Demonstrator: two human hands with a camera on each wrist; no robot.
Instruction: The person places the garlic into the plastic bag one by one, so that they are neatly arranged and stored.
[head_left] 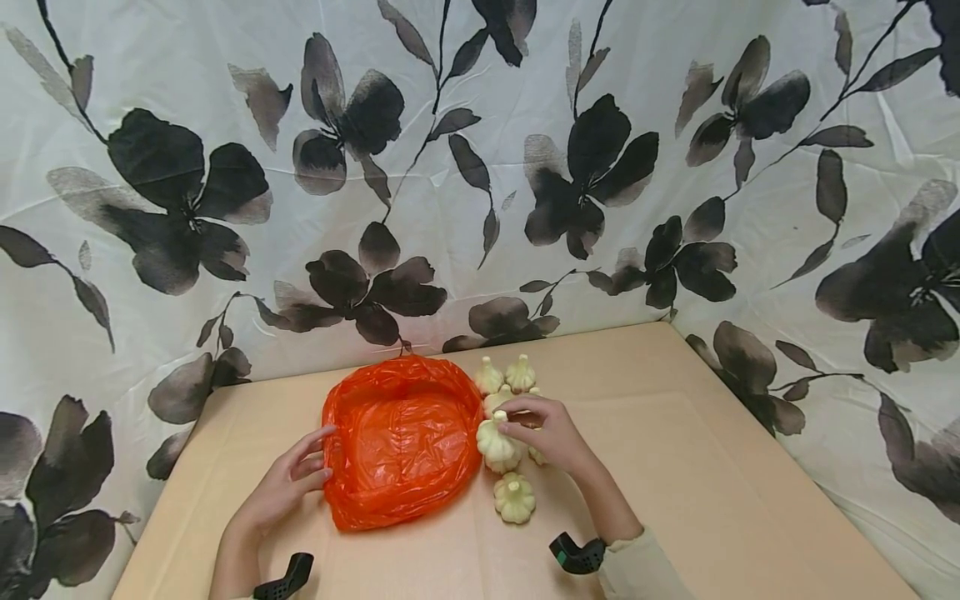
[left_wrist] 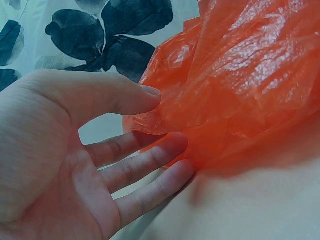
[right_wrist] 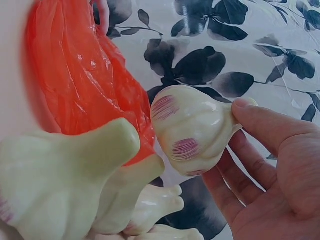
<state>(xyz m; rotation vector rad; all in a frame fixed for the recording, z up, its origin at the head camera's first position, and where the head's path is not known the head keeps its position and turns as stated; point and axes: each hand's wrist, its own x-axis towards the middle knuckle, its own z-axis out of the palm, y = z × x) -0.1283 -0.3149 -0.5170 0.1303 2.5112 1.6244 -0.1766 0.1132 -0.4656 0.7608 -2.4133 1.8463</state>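
A red plastic bag lies with its mouth spread wide on the table. My left hand holds its left rim; in the left wrist view the thumb is on one side of the plastic and fingers are behind it. By its stem, my right hand pinches a pale garlic bulb with purple streaks, held up by the bag's right side. Around that hand are several other garlic bulbs, including one nearest me and two at the back, a left one and a right one.
The light tan table extends to both sides of the bag and bulbs. Behind it and along the right hangs a white cloth with dark flowers. Each wrist carries a black device, one left and one right.
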